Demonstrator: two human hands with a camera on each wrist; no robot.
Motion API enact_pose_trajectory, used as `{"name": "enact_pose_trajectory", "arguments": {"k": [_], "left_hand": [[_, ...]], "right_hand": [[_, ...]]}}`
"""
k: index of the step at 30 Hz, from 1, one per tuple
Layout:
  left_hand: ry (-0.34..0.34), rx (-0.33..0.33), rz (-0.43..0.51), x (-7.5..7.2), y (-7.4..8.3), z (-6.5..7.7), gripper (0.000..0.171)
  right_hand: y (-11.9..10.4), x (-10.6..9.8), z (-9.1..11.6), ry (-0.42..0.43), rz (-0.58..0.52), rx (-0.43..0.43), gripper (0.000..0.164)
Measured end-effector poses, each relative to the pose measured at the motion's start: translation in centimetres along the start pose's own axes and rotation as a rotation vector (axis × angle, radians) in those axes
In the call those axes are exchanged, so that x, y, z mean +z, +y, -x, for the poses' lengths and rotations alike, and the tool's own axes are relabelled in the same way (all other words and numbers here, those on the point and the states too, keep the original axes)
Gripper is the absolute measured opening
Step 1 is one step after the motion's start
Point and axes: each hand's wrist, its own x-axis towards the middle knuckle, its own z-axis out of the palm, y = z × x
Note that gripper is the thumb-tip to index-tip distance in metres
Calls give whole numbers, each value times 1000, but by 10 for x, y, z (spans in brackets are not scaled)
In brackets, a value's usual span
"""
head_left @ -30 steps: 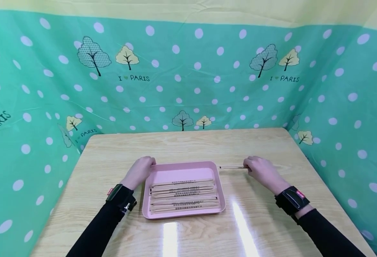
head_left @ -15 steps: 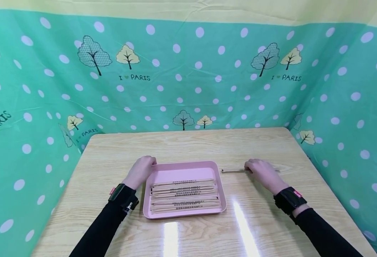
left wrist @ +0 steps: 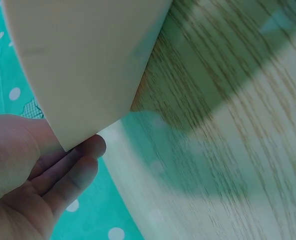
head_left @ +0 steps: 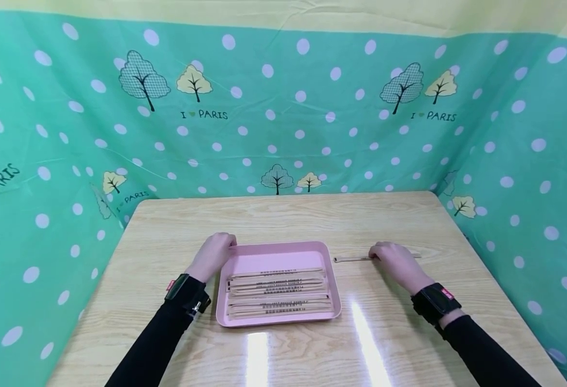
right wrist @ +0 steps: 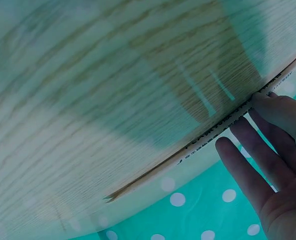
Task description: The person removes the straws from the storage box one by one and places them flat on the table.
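Note:
A pink tray [head_left: 273,257] sits mid-table, holding several paper-wrapped straws [head_left: 278,291] laid side by side. My left hand [head_left: 212,255] grips the tray's far left corner. The left wrist view shows the tray wall [left wrist: 88,65] with the fingers of my left hand [left wrist: 38,175] at its corner; the thumb is hidden. To the right of the tray, my right hand [head_left: 396,260] pinches a single wrapped straw [head_left: 353,259] near its middle. In the right wrist view, printed text runs along the wrapped straw [right wrist: 207,139], and thumb and index finger meet on it, close over the wood.
The light wooden table [head_left: 283,215] reflects two bright streaks in front of the tray. A green dotted curtain [head_left: 283,107] hangs around its back and both sides.
My right hand has brought the straw slightly toward me and turned it a little; its right end now shows beyond the hand. My left hand stays at the tray corner.

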Motion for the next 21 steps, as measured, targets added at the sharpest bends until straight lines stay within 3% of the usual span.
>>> {"name": "enact_pose_trajectory", "arguments": {"k": [12, 21], "left_hand": [[13, 13, -7, -1, -1, 0, 17], [13, 18, -1, -3, 0, -1, 16]], "right_hand": [[-6, -14, -6, -23, -2, 49, 12], [-28, -37, -17, -8, -37, -4, 18]]}}
